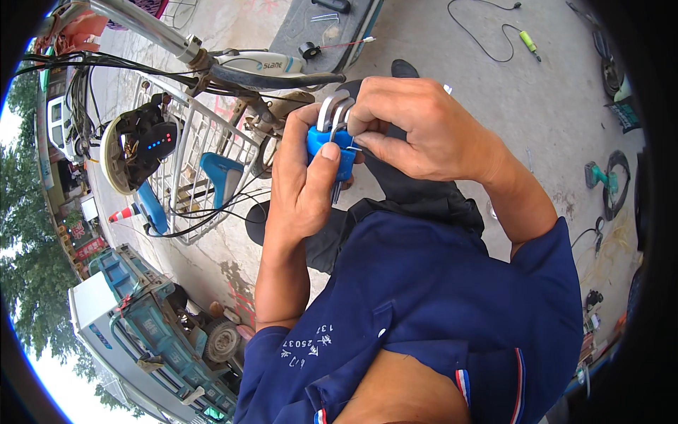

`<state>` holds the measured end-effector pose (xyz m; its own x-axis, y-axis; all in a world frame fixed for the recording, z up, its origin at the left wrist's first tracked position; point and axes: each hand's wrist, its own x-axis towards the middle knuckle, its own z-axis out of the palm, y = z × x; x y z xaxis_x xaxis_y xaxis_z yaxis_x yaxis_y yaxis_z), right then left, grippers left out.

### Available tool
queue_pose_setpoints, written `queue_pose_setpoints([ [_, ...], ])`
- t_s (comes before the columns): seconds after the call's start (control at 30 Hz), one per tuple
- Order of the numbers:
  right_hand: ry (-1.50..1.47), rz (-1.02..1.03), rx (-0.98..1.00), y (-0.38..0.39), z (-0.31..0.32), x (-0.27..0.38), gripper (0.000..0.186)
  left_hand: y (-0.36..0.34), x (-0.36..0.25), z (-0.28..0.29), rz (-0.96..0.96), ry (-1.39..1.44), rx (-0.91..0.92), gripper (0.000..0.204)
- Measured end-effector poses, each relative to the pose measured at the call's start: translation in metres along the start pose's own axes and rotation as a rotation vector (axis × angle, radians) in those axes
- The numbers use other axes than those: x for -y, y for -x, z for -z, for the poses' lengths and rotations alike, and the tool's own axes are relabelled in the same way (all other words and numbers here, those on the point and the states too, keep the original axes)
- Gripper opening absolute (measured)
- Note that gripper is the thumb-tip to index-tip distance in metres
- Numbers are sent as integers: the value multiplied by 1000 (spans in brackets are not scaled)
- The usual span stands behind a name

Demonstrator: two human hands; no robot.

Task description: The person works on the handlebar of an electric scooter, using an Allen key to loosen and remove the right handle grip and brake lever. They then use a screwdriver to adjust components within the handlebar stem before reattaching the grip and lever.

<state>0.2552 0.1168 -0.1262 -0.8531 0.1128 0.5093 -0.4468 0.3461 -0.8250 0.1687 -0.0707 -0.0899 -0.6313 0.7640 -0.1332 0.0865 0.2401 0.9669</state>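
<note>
Pale concrete (417, 42) spreads beneath the person, with a white basket (187, 145) and a bare handlebar (145, 28) at the upper left and a blue-green truck (145, 321) at the lower left. From my distant seat I see the hex key set, a blue plastic holder (344, 168) of bent silver keys (328, 113), raised in front of the chest. The left hand (300, 177) wraps it firmly, thumb flat on the front face and fingers behind. The right hand (417, 131) brings thumb and fingertips together at the holder's upper right edge, but they hide the contact, so I cannot tell whether they pinch a key or only press on the plastic. I judge the set light for its size, rigid and hard to break, the keys stiff and perhaps slick if oily. For a steady hold I would take the broad sides of the holder, and draw any single key by its bent end, where the curve gives the fingers something to hook. As for writing, dark lettering marks the white moulded part (261, 62) near the handlebar, white characters sit on the navy shirt (431, 283), and a red sign (90, 247) with pale characters stands far left; I can make out no label on the holder.
</note>
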Motion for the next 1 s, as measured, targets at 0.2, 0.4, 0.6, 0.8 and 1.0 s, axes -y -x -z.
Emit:
queue_pose_setpoints([
  [0.2,102,-39,-25,-2,-2,13,9,2,1,1,-29,-13,-2,45],
  [0.4,54,-105,-33,-15,14,26,8,6,4,0,157,292,42,31],
  [0.6,-11,-105,13,-20,16,15,8,9,5,1,171,387,45,27],
  [0.8,-573,-424,128,-25,5,6,17,11,1,7,151,415,11,28],
  [1.0,-604,-473,87,-28,-12,3,18,11,15,20,121,313,-23,43],
])
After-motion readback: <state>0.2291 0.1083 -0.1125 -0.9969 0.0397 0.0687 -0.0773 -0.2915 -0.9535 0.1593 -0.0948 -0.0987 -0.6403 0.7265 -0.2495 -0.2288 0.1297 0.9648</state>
